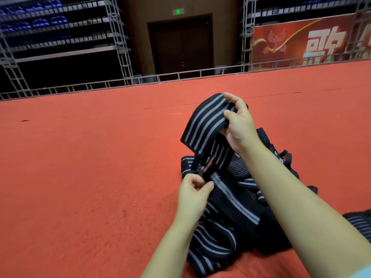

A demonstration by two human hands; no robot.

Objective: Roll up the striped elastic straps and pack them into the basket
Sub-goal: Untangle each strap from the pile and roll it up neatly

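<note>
A black strap with grey stripes [202, 121] arches up off the red carpet between my two hands. My right hand [239, 125] pinches its upper part, thumb and fingers curled over the band. My left hand [192, 193] pinches the strap's lower end, near a red-marked tab, just above a heap of more striped straps [220, 227]. Behind my right forearm sits a black bag-like holder with handles [281, 157], partly hidden. Whether this is the basket is unclear.
Red carpet [90, 177] spreads wide to the left and ahead. Another striped strap [359, 223] lies at the right edge. A metal rail [120, 83] borders the carpet's far side, with truss towers, a dark door and a red banner beyond.
</note>
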